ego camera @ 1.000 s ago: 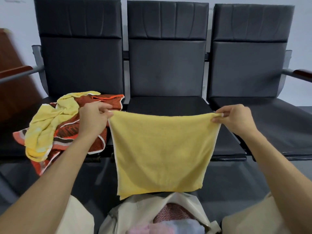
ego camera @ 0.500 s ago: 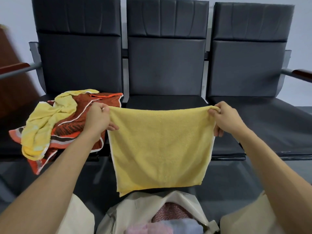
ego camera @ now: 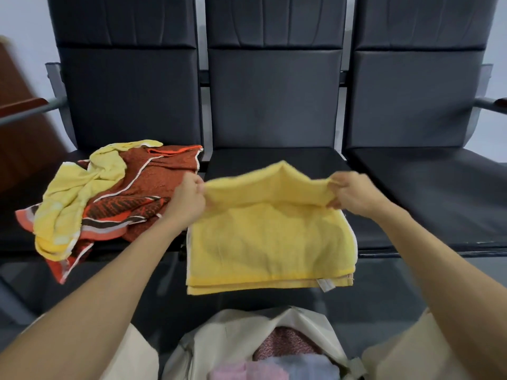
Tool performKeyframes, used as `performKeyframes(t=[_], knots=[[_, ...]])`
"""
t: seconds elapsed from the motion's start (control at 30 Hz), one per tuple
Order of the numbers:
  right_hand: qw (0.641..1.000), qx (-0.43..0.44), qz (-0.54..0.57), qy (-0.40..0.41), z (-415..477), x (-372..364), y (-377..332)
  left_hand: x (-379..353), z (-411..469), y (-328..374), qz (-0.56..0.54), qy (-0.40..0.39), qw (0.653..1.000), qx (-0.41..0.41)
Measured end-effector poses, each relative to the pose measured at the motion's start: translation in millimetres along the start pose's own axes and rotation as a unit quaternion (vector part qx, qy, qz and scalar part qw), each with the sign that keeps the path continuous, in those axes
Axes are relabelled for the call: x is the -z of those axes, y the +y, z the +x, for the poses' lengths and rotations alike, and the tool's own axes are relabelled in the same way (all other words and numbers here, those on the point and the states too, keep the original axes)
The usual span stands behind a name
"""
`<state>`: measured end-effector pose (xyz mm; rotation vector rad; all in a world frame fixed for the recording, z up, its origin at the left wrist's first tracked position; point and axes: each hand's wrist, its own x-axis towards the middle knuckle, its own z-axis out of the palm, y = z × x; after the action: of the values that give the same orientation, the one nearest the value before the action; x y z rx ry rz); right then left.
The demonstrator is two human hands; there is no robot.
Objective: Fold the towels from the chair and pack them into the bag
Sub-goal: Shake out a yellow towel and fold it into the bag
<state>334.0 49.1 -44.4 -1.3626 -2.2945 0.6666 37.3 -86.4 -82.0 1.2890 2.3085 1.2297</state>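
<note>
A yellow towel (ego camera: pixel 270 242) lies over the front of the middle chair seat (ego camera: pixel 274 160), its near edge hanging past the seat. My left hand (ego camera: pixel 188 204) pinches its top left corner and my right hand (ego camera: pixel 354 196) pinches its top right corner, with the top edge sagging in a loose fold between them. On the left seat lies a heap with a pale yellow towel (ego camera: pixel 71 204) on an orange and brown patterned towel (ego camera: pixel 148 193). A beige bag (ego camera: pixel 236 333) stands open at the bottom centre, with pink, red and pale blue towels (ego camera: pixel 288 357) inside.
Three black padded chairs stand in a row; the right seat (ego camera: pixel 428 187) holds nothing. A brown wooden armrest (ego camera: pixel 22 104) juts out at the far left and another (ego camera: pixel 500 101) at the far right. My knees in beige cloth flank the bag.
The yellow towel hung taut in the air between my hands; now my hands have come closer together and lower, and the towel lies on the middle seat with its top edge slack.
</note>
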Motion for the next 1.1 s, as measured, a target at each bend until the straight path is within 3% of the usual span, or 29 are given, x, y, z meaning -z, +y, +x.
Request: performKeyframes(t=[0.1,0.17,0.37,0.57,0.7,0.8,0.93,1.1], knots=[[0.978,0.013,-0.131,-0.163,-12,-15,6,-15,-15,-14,0.129,-0.146,0.980,-0.025],[0.969,0.037,-0.183,-0.162,-18,-23,6,-19,-22,-22,0.189,-0.182,0.964,-0.053],[0.948,0.043,-0.237,-0.206,-21,-30,9,-15,-19,-44,0.220,-0.259,0.936,-0.096],[0.933,0.061,-0.280,-0.216,9,-40,14,-22,13,-44,0.157,-0.217,0.956,-0.115],[0.949,0.060,-0.244,-0.192,31,-59,34,-43,32,-59,0.120,-0.172,0.968,-0.134],[0.962,0.056,-0.224,-0.145,49,-67,35,-58,45,-61,0.104,-0.138,0.977,-0.124],[0.982,0.049,-0.151,-0.101,56,-64,34,-61,56,-57,0.021,-0.031,0.997,-0.064],[0.996,0.040,-0.072,0.041,49,-48,42,-46,51,-39,-0.078,0.046,0.995,-0.033]])
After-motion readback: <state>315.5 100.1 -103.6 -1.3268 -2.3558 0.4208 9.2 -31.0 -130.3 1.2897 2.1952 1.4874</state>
